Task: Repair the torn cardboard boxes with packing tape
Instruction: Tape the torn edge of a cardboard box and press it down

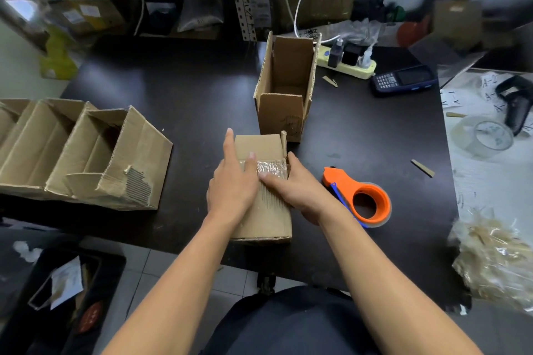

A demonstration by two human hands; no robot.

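Torn brown corrugated boxes (78,153) are waiting far left. Left hand (233,181), fingers flat and spread, is steadying the small brown cardboard box (262,219) at the near-centre table edge; right hand (300,190) is pressing clear tape (271,167) down so it bonds. Orange tape dispenser (360,196) is lying just right, handy.

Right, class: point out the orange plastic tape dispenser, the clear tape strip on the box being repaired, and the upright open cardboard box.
Orange plastic tape dispenser (375,193): head view, round orange rim.
Clear tape strip (272,167): head view, shiny wrinkled middle.
Upright open cardboard box (278,115): head view, front wall.
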